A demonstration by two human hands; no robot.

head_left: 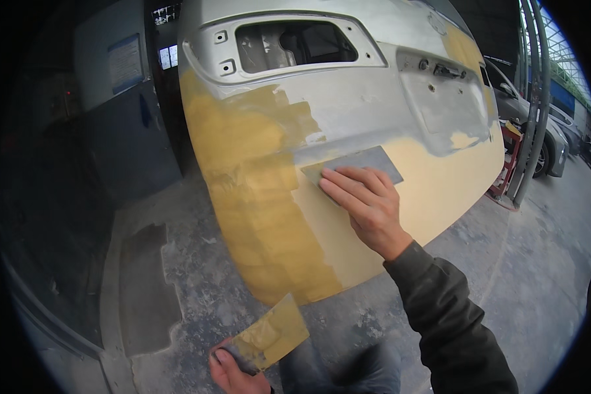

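A silver car tailgate (354,105) stands in front of me, its left side and lower part coated in yellow body filler (249,223). The filler is darker at the left and paler to the right. My right hand (374,213) holds a flat grey putty spreader (382,159), fingers laid along its face, against the panel just below the crease. Low at the left, my left hand (238,373) grips a second flat plate, a putty board (289,328) smeared with yellow filler. This board is tilted below the tailgate's lower corner.
At the left stands a dark cabinet or door (128,131) with a posted sheet. A grey pole (537,111) and a red stand (511,154) are at the right, with a silver car (551,141) behind. The concrete floor (203,308) is stained with dust.
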